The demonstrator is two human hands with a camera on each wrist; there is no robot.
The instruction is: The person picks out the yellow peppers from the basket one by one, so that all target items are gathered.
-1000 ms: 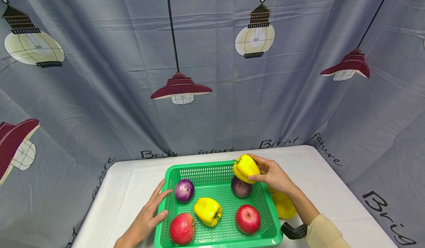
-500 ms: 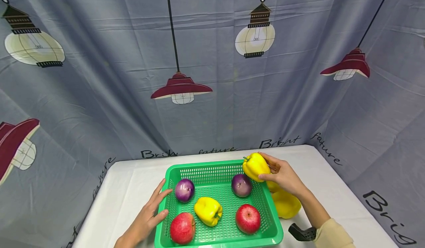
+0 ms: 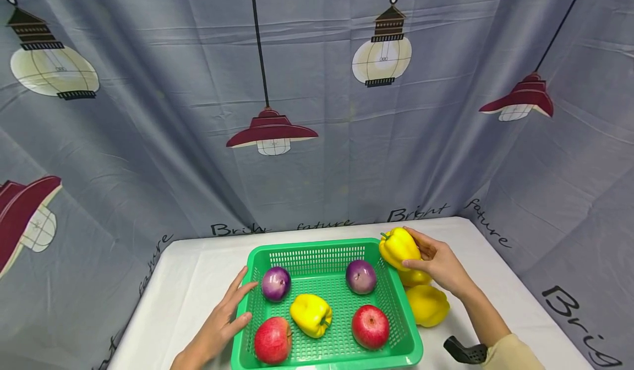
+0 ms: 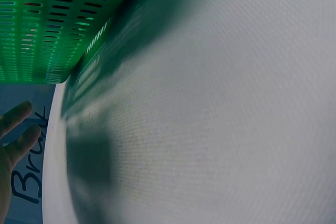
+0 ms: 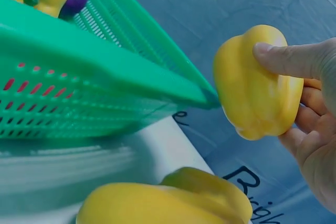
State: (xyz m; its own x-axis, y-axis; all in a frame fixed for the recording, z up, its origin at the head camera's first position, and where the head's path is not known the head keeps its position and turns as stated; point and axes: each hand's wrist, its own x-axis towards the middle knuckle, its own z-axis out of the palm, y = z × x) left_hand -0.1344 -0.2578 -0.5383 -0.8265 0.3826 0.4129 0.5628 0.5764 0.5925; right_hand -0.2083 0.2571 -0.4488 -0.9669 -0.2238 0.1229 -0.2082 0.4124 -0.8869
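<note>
With my right hand [image 3: 441,262] I grip a yellow pepper [image 3: 399,249] between thumb and fingers, likely for a sure hold, beside the far right corner of the green basket [image 3: 307,245]. My left hand [image 3: 220,319], fingers spread, is by its left rim, perhaps to steady it. The basket wall separates this pepper from the apples [image 3: 370,327] inside; yellow fruit [image 3: 428,306] lies below, outside.

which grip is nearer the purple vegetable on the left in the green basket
Left. The left grip is at the left rim of the green basket, close to the purple vegetable; the right grip is across by the far right corner, holding a yellow pepper.
</note>
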